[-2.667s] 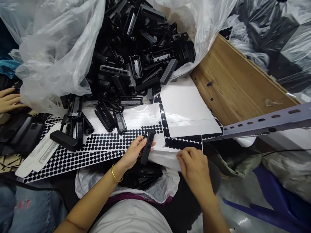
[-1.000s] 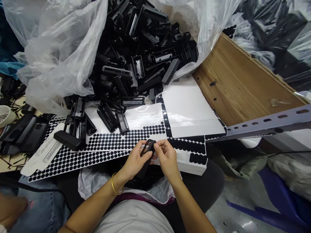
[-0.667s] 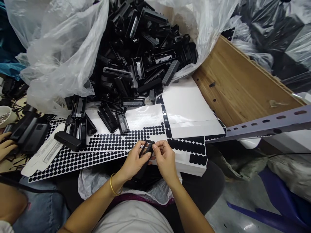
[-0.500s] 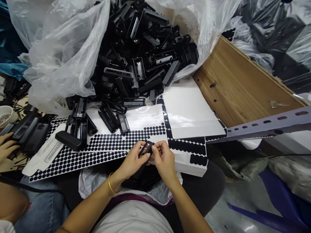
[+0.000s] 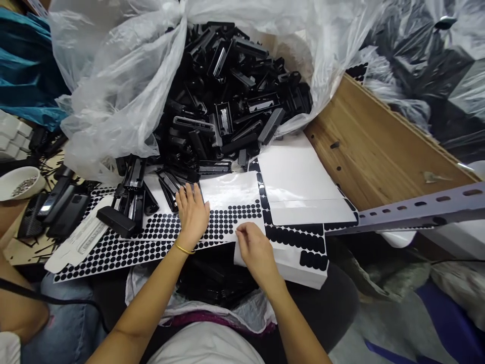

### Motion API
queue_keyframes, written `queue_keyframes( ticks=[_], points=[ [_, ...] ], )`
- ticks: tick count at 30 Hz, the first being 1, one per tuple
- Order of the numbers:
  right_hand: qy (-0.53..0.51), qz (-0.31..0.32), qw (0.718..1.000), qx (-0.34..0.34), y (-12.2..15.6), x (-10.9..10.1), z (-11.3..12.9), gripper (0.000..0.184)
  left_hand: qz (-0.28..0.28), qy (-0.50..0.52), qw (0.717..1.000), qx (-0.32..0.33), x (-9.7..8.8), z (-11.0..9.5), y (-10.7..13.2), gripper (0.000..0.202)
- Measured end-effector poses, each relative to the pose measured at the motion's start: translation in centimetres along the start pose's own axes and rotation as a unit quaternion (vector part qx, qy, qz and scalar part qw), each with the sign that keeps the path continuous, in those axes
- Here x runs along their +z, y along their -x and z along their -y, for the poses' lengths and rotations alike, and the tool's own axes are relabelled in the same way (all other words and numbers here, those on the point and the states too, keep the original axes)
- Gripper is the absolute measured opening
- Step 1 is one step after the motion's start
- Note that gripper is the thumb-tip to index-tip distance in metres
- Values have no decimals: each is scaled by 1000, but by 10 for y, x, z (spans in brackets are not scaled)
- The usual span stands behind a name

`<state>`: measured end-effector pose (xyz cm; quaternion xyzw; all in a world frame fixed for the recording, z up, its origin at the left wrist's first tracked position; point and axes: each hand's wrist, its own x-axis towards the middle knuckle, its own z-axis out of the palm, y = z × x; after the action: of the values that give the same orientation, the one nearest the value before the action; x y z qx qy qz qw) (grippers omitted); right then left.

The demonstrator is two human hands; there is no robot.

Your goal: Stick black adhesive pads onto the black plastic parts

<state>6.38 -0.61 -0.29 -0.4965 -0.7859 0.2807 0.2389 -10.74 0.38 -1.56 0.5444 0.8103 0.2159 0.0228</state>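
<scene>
My left hand reaches forward over the sheet of black dot stickers. Its fingers lie stretched out on a black plastic part at the edge of the heap, and it holds nothing I can see. My right hand rests at the sheet's near right corner, fingertips pinched together at the paper edge; what they pinch is too small to tell. A plastic bag with black parts sits in my lap below both hands.
A big clear bag spills a heap of black parts onto the table. White sticker sheets, a wooden board and a grey perforated rail lie right. Left: a bowl of screws and another person's arm.
The black part that both hands held is gone from them. My left hand has reached forward to the parts on the sheet; my right hand has dropped to the sheet's edge.
</scene>
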Motion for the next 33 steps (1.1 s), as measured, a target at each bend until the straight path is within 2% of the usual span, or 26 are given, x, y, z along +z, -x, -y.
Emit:
queue_keyframes(
  ticks=[3, 7, 10, 14, 17, 19, 21, 24, 26, 27, 30, 33],
  points=[
    [97, 10, 995, -21, 2, 18, 1, 10, 11, -27, 999, 43, 9, -1, 9, 50],
    [140, 2, 990, -17, 3, 28, -2, 8, 6, -25, 997, 67, 4, 0, 19, 48],
    [126, -1, 992, -10, 0, 28, -4, 6, 20, -61, 998, 29, -3, 1, 8, 40],
    [88, 6, 996, 0, -4, 25, -6, 5, 71, -85, 994, 4, -10, 2, -16, 32],
    [40, 9, 999, 25, -4, 22, -6, 9, 60, -35, 997, 13, -15, 1, -23, 26],
    [-22, 7, 999, 37, -2, 18, -5, 11, 40, 57, 997, 21, -17, -2, -16, 26],
    [-117, -3, 991, 58, 1, 12, -5, 12, 70, 199, 978, 2, -17, -7, -1, 31],
    [-280, -33, 953, 112, 6, 2, -2, 16, 180, 407, 894, -61, -13, -17, 29, 42],
    [-359, -50, 922, 136, 9, -3, 0, 18, 209, 471, 853, -80, -10, -25, 46, 42],
    [-384, -54, 911, 141, 10, -5, 2, 19, 212, 479, 848, -83, -9, -29, 52, 41],
    [-411, -62, 899, 139, 12, -8, 6, 18, 204, 438, 873, -68, -10, -37, 62, 42],
    [-387, -65, 910, 132, 14, -7, 9, 18, 199, 380, 902, -39, -16, -42, 61, 41]
  ],
)
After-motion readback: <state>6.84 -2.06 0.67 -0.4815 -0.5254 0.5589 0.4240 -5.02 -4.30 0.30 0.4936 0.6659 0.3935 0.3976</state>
